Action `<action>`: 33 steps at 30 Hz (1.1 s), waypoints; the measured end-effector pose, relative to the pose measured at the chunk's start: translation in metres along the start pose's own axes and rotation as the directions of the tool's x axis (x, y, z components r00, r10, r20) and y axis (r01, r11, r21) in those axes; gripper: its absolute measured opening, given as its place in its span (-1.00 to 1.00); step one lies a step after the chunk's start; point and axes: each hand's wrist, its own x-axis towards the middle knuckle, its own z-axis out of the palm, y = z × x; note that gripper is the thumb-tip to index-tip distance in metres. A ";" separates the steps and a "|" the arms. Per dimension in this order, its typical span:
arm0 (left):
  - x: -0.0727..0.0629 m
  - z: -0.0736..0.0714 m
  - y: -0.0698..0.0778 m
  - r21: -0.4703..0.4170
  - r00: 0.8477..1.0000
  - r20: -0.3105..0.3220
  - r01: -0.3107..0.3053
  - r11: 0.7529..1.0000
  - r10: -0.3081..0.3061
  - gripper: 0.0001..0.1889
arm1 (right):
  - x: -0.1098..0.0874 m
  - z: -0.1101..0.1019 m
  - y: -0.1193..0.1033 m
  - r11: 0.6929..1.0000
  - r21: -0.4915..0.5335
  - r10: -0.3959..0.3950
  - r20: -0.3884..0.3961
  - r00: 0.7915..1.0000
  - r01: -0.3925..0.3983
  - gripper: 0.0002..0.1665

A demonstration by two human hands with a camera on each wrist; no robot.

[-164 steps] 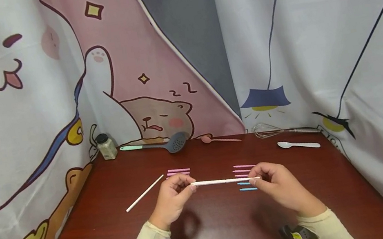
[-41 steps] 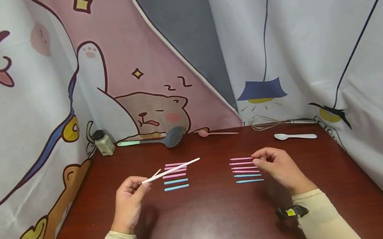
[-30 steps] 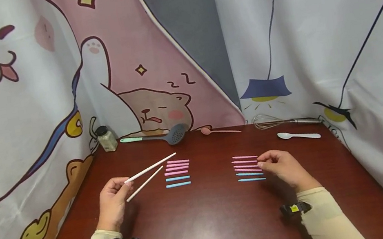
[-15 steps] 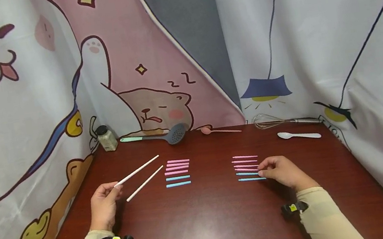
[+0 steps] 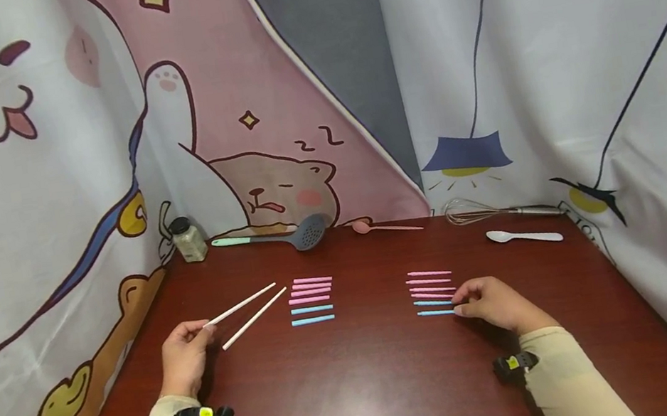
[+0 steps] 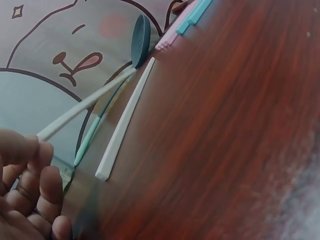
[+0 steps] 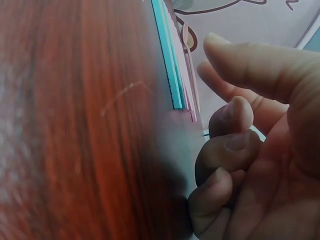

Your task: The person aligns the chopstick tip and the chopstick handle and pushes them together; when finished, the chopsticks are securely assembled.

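Note:
My left hand (image 5: 184, 356) pinches the thick end of a white chopstick (image 5: 241, 304) between thumb and fingers. The chopstick slants up to the right, its thin end pointing away. Beside it a second white chopstick (image 6: 125, 122) lies on the table at a similar slant. My right hand (image 5: 493, 303) is at the right ends of a row of short sticks, pink ones (image 5: 430, 280) and two blue ones (image 5: 435, 312). In the right wrist view its thumb and index finger stand apart, with nothing between them. A matching row of pink sticks (image 5: 311, 300) and blue sticks (image 5: 314, 319) lies left of centre.
Along the back edge are a black-lidded jar (image 5: 189, 241), a slotted spoon (image 5: 309, 233) with a mint handle, a pink spoon (image 5: 385, 227) and a whisk (image 5: 496, 211). A white spoon (image 5: 525, 236) lies at the back right. Printed curtains surround the table (image 5: 361, 391).
Both hands held the white chopstick level at first; the right released it. The left carried it left and lowered it beside the other. My right hand shifted down along the right row.

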 end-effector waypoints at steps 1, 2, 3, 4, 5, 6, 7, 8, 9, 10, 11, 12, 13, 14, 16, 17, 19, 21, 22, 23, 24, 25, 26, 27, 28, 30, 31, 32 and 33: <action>0.000 0.000 0.000 0.019 1.000 0.004 0.002 1.000 -0.002 -0.84 | 0.000 0.000 0.000 1.000 -0.002 -0.002 -0.001 1.000 0.002 -0.84; 0.000 -0.001 0.000 0.032 1.000 0.009 0.009 0.999 -0.010 -0.83 | 0.000 0.000 0.000 1.000 -0.001 -0.001 -0.003 1.000 0.001 -0.84; -0.001 -0.001 0.000 0.047 1.000 0.012 0.015 0.999 -0.015 -0.83 | 0.001 0.001 0.000 1.000 -0.001 -0.002 -0.005 1.000 0.002 -0.84; -0.001 -0.001 0.001 0.055 1.000 0.016 0.019 0.998 -0.020 -0.83 | 0.001 0.001 0.000 1.000 0.000 -0.003 -0.006 1.000 0.003 -0.84; -0.001 -0.001 0.001 0.069 1.000 0.020 0.023 0.997 -0.024 -0.82 | 0.001 0.001 0.000 1.000 -0.001 -0.016 -0.002 1.000 0.016 -0.83; -0.002 -0.001 0.001 0.086 0.999 0.024 0.025 0.996 -0.027 -0.82 | 0.001 0.001 0.000 1.000 -0.001 -0.023 0.002 1.000 0.023 -0.83; -0.002 -0.001 0.002 0.107 0.999 0.024 0.023 0.994 -0.026 -0.82 | 0.001 0.001 0.000 1.000 0.003 -0.022 0.003 1.000 0.022 -0.83; -0.003 -0.001 0.003 0.127 0.999 0.027 0.018 0.992 -0.021 -0.82 | 0.001 0.001 0.000 1.000 0.006 -0.019 0.004 1.000 0.019 -0.83; -0.003 -0.001 0.003 0.154 0.999 0.030 0.010 0.988 -0.014 -0.82 | 0.001 0.001 0.000 1.000 0.007 -0.018 0.005 1.000 0.018 -0.83; -0.003 -0.001 0.003 0.183 0.999 0.037 0.002 0.983 -0.009 -0.82 | 0.001 0.001 0.000 1.000 0.006 -0.017 0.008 1.000 0.017 -0.83; -0.004 -0.001 0.004 0.218 0.999 0.044 -0.006 0.976 -0.004 -0.83 | 0.001 0.001 0.000 1.000 0.003 -0.017 0.010 1.000 0.017 -0.82; -0.004 -0.001 0.004 0.257 0.999 0.050 -0.012 0.966 -0.001 -0.84 | 0.001 0.001 0.000 1.000 0.008 -0.010 0.009 1.000 0.010 -0.83; -0.004 -0.002 0.004 0.296 0.999 0.054 -0.017 0.955 0.002 -0.85 | 0.000 0.001 0.000 1.000 0.012 -0.004 0.007 1.000 0.004 -0.83; -0.004 -0.002 0.004 0.329 0.998 0.061 -0.023 0.944 0.003 -0.86 | 0.000 0.001 0.000 1.000 0.014 -0.005 0.007 1.000 0.005 -0.83; -0.004 -0.002 0.004 0.391 0.997 0.074 -0.033 0.920 0.005 -0.88 | 0.000 0.001 0.000 1.000 0.015 -0.012 0.006 1.000 0.012 -0.84; -0.004 -0.003 0.005 0.417 0.997 0.081 -0.038 0.908 0.005 -0.88 | 0.000 0.000 0.000 1.000 0.018 -0.014 0.004 1.000 0.014 -0.84; -0.004 -0.003 0.005 0.452 0.995 0.097 -0.045 0.891 0.001 -0.88 | 0.000 0.000 -0.001 1.000 0.021 -0.012 0.001 1.000 0.012 -0.84; -0.005 -0.003 0.006 0.473 0.994 0.110 -0.047 0.880 -0.006 -0.87 | 0.000 0.000 -0.002 1.000 0.019 -0.006 0.000 1.000 0.006 -0.84; -0.004 -0.004 0.007 0.483 0.993 0.119 -0.050 0.874 -0.009 -0.87 | 0.000 0.000 -0.002 1.000 0.017 -0.003 0.001 1.000 0.003 -0.83; -0.004 -0.004 0.007 0.495 0.992 0.126 -0.055 0.867 -0.009 -0.87 | 0.000 -0.001 -0.003 1.000 0.016 0.002 0.000 1.000 -0.002 -0.83; -0.004 -0.004 0.008 0.506 0.991 0.134 -0.058 0.861 -0.012 -0.86 | -0.001 -0.001 -0.003 1.000 0.014 0.006 0.000 1.000 -0.006 -0.83; -0.003 -0.004 0.008 0.520 0.990 0.140 -0.063 0.852 -0.013 -0.86 | -0.001 -0.001 -0.004 1.000 0.013 0.010 0.001 1.000 -0.010 -0.83; -0.003 -0.004 0.009 0.538 0.989 0.147 -0.070 0.840 -0.012 -0.86 | -0.001 -0.001 -0.004 1.000 0.012 0.013 0.001 1.000 -0.013 -0.83; -0.002 -0.004 0.009 0.557 0.988 0.153 -0.076 0.827 -0.013 -0.86 | -0.001 -0.001 -0.004 1.000 0.010 0.015 0.001 1.000 -0.015 -0.83; -0.002 -0.004 0.009 0.576 0.987 0.159 -0.080 0.813 -0.016 -0.86 | -0.001 -0.001 -0.004 1.000 0.007 0.014 0.001 1.000 -0.014 -0.83; -0.001 -0.005 0.010 0.609 0.986 0.167 -0.079 0.789 -0.030 -0.85 | -0.001 0.000 -0.005 1.000 0.005 0.010 0.001 1.000 -0.010 -0.82; 0.000 -0.005 0.010 0.624 0.985 0.169 -0.076 0.778 -0.039 -0.85 | -0.001 0.000 -0.005 1.000 0.005 0.005 0.001 1.000 -0.005 -0.82; 0.000 -0.005 0.010 0.634 0.984 0.170 -0.070 0.770 -0.050 -0.85 | -0.001 0.000 -0.005 1.000 0.004 0.005 0.001 1.000 -0.005 -0.82; 0.001 -0.005 0.010 0.642 0.983 0.173 -0.067 0.764 -0.059 -0.85 | -0.001 0.001 -0.005 1.000 0.002 0.000 0.000 1.000 0.000 -0.82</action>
